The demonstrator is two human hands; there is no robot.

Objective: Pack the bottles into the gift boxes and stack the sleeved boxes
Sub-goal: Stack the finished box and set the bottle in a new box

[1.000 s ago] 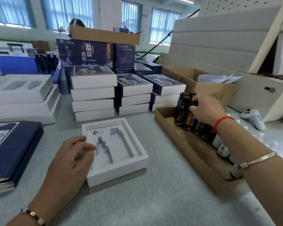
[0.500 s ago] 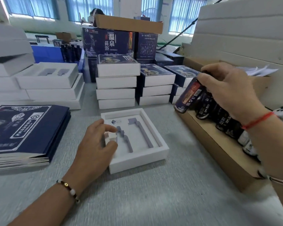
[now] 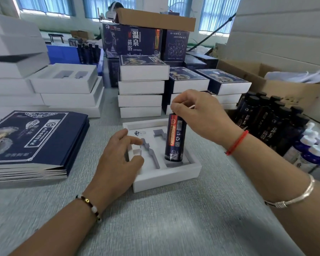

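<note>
An open white gift box (image 3: 166, 175) with a foam insert lies on the grey table in front of me. My right hand (image 3: 198, 115) pinches the cap of a dark blue bottle (image 3: 175, 139) and holds it upright, its base in the right-hand cutout of the insert. My left hand (image 3: 118, 161) rests on the box's left side, fingers curled on a small white foam block (image 3: 136, 152). More dark bottles (image 3: 266, 117) stand in a cardboard tray at the right. Sleeved boxes (image 3: 142, 85) are stacked behind the open box.
A pile of flat blue sleeves (image 3: 31, 143) lies at the left. Empty white boxes (image 3: 63, 85) are stacked at the back left. White-capped blue bottles (image 3: 314, 150) stand at the far right. A brown carton (image 3: 277, 80) and large printed boxes (image 3: 133, 41) sit behind.
My right hand carried the bottle from the tray at the right over to the open box and stood it upright in the insert. My left hand stayed on the box's left side.
</note>
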